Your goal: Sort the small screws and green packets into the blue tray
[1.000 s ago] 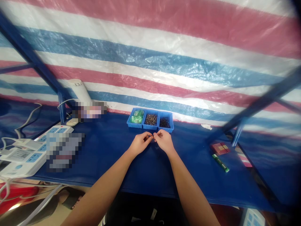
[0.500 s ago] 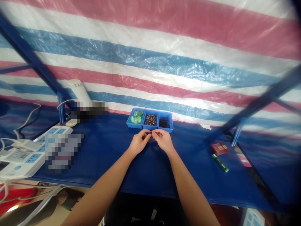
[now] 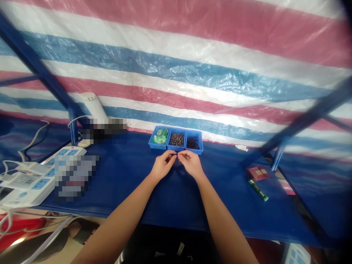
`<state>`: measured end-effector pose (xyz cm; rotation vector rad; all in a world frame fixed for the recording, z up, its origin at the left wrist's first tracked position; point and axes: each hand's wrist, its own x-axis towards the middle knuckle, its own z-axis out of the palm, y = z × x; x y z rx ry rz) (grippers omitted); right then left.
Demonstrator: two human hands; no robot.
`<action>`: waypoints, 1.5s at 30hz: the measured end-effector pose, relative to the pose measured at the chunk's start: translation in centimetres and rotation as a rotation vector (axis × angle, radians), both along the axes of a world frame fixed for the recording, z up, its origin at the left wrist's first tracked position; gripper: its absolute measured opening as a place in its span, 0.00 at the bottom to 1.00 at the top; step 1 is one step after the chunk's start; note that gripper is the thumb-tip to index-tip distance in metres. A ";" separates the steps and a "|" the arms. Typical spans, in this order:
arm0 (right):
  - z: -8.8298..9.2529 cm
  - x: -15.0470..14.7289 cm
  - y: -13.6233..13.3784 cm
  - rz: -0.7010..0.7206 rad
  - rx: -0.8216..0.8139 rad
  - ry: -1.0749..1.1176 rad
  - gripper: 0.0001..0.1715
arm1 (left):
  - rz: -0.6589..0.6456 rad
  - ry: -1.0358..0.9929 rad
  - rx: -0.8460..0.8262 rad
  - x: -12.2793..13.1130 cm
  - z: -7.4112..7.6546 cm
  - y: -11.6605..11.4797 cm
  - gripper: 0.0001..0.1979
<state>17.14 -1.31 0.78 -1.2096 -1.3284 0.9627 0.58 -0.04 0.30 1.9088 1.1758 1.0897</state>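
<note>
My left hand (image 3: pixel 163 165) and my right hand (image 3: pixel 190 163) meet fingertip to fingertip above the blue table, each closed in a pinch. Whatever lies between the fingertips is too small to make out. Just beyond them three blue bins stand side by side. Green packets (image 3: pixel 161 136) fill the left bin (image 3: pixel 157 146). Small brass-and-dark metal parts (image 3: pixel 176 139) lie in the middle bin (image 3: pixel 180 148). In the right bin (image 3: pixel 198 151) are thin black pieces, perhaps screws (image 3: pixel 193 143).
On the left lie a white power strip (image 3: pixel 41 183) with plugs and a blurred-out item (image 3: pixel 75 178). A white cylinder (image 3: pixel 95 108) leans behind. To the right are a red box (image 3: pixel 257 173) and a green narrow box (image 3: pixel 258 190). Blue frame posts (image 3: pixel 279 156) rise at both sides before a striped tarp (image 3: pixel 176 73).
The camera view has shifted very slightly. Both hands keep the same pinched pose at the same spot, and the bins and boxes stay put.
</note>
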 end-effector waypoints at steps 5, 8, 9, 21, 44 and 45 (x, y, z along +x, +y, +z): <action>0.2 -0.2 -0.2 0.035 0.026 0.007 0.12 | -0.005 0.020 0.011 -0.1 0.0 0.0 0.14; 0.2 -0.3 -0.2 0.038 0.041 0.009 0.12 | -0.002 0.002 -0.004 -0.1 0.1 0.0 0.14; 0.2 -0.3 -0.2 0.034 0.038 0.011 0.12 | -0.001 -0.010 -0.006 -0.1 0.1 0.0 0.13; 0.2 -0.3 -0.3 0.024 0.048 0.004 0.12 | -0.011 0.000 -0.012 -0.1 -0.1 0.0 0.14; 0.4 -0.4 -0.6 0.012 0.089 -0.071 0.12 | -0.013 0.015 0.014 -0.2 0.2 -0.1 0.14; 0.4 -0.4 -0.6 0.010 0.090 -0.074 0.12 | -0.010 0.015 0.012 -0.2 0.2 -0.1 0.14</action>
